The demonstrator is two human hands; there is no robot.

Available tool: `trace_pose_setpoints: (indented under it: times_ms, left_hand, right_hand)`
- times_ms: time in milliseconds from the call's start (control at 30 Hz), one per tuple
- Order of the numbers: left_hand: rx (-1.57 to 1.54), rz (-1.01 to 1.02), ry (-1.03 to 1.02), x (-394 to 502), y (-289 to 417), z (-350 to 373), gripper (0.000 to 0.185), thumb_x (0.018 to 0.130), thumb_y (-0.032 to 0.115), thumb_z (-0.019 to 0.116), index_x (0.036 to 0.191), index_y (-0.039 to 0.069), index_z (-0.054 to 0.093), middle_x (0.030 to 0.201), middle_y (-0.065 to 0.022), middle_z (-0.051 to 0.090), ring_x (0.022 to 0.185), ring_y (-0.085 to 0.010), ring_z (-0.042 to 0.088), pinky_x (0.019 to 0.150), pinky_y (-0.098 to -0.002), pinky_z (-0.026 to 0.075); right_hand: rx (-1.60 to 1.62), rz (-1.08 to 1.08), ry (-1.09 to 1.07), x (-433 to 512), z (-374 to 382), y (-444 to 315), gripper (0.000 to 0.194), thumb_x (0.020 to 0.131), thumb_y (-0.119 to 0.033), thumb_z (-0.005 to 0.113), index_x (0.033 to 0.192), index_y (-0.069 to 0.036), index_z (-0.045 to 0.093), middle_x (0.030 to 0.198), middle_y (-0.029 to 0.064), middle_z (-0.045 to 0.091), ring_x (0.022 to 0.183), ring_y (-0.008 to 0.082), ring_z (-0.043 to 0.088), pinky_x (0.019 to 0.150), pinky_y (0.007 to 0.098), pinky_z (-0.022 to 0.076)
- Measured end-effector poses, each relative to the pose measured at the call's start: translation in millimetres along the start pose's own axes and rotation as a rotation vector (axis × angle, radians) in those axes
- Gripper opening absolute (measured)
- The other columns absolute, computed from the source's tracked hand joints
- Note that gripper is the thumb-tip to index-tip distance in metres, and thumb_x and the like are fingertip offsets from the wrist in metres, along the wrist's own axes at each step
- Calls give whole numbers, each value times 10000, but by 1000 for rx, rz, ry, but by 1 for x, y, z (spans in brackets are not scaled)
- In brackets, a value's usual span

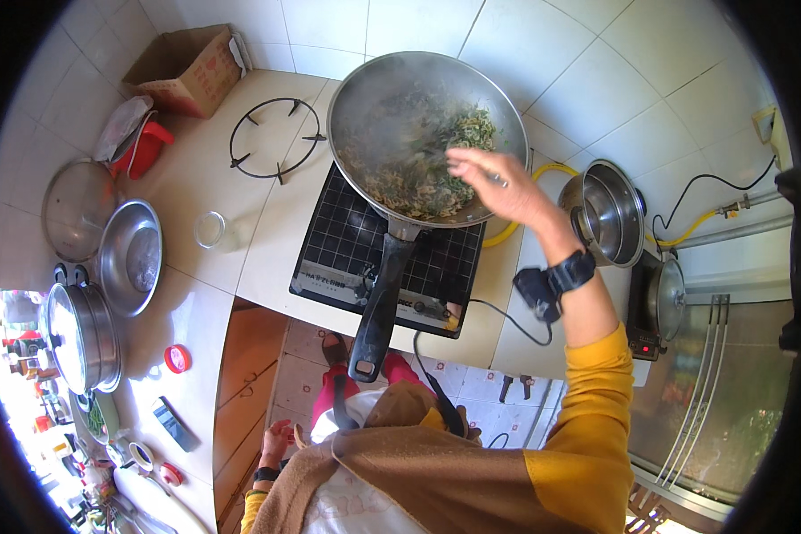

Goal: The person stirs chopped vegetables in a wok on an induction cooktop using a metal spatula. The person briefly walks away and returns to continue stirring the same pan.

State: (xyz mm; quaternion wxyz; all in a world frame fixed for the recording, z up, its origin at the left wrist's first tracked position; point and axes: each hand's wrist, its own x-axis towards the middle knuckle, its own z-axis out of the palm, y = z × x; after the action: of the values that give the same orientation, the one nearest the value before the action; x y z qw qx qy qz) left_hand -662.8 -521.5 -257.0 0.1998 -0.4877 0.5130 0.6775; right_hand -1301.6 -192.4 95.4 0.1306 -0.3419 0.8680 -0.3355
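A deep frying pan [367, 93] with a long black handle [376, 314] sits on a black induction cooktop [327, 233]. Steam rises from shredded food mixed with green leaves [434, 173] inside it. Over the pan's right side is my right hand [497, 183], fingers bent downward and slightly blurred. Whether a pinch of something is between those fingertips cannot be seen. My left hand [278, 438] hangs low beside my body, near the wooden cabinet front, with nothing visible in it.
A ring pot stand [243, 120] and a glass jar [211, 231] are left of the pan. Further left are a metal basin [110, 260], a lidded steel pot [83, 340] and a phone [174, 424]. A steel pot [591, 233] and yellow hose [553, 168] are at right.
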Motion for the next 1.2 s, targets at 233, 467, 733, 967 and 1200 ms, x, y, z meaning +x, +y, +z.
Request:
trace_pose_setpoints:
  times_ms: [233, 467, 733, 967, 1200]
  left_hand:
    - [-134, -82, 4, -2, 38, 9, 291, 935, 80, 513, 1200, 8, 608, 858, -66, 682, 694, -155, 652, 629, -280, 536]
    - [86, 25, 76, -18, 38, 10, 288, 928, 73, 518, 1190, 13, 621, 873, -69, 684, 693, -159, 656, 626, -290, 545]
    - [-191, -88, -7, 3, -2, -13, 287, 933, 72, 515, 1193, 2, 614, 842, -61, 679, 684, -155, 653, 612, -283, 541]
    - [168, 79, 49, -5, 42, 2, 285, 937, 93, 520, 1191, -6, 607, 859, -58, 677, 694, -150, 652, 620, -281, 537]
    - [-130, -127, 84, -15, 44, 0, 264, 941, 91, 533, 1179, 2, 606, 860, -69, 681, 664, -151, 633, 607, -286, 535]
  right_hand:
    - [151, -38, -178, 8, 43, -28, 386, 1027, -230, 434, 1355, -46, 522, 1222, 205, 646, 1084, 260, 668, 966, 372, 523]
    - [-139, 115, 238, 45, -15, 29, 392, 1039, -293, 417, 1367, -109, 530, 1235, 132, 662, 1170, 255, 624, 1016, 415, 475]
    - [298, -134, -41, 9, 34, -34, 382, 1039, -262, 432, 1323, -35, 547, 1150, 154, 695, 1064, 245, 679, 919, 343, 533]
    - [-23, 99, -17, 19, 17, -11, 391, 1035, -278, 428, 1340, -65, 549, 1162, 167, 686, 1041, 243, 684, 941, 367, 531]
    - [-131, 56, 103, 32, -10, 14, 369, 1029, -271, 444, 1297, -59, 583, 1091, 172, 700, 922, 253, 685, 878, 399, 523]
